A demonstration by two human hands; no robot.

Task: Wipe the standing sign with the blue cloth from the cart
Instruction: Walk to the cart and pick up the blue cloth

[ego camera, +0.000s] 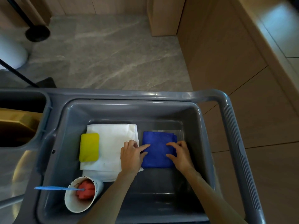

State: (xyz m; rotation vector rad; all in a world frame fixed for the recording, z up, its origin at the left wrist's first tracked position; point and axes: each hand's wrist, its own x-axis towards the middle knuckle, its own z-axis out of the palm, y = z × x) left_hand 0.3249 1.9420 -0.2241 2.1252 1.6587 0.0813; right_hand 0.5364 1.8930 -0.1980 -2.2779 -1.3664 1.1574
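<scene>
A folded blue cloth [157, 148] lies flat on the floor of the grey cart tub [113, 109], right of centre. My left hand [131, 156] rests on the cloth's left edge with fingertips spread on the fabric. My right hand [180, 156] lies on its right edge, fingers apart and touching the top. Neither hand has the cloth lifted. A black pole and round base [37, 33], possibly the standing sign, stand on the floor at the far left; its panel is out of view.
In the tub lie white folded cloths [113, 143], a yellow sponge [89, 147], and a white cup [80, 195] holding something red with a blue handle. The cart handle [237, 143] runs along the right. Wooden panelling [226, 54] stands right, grey marble floor ahead.
</scene>
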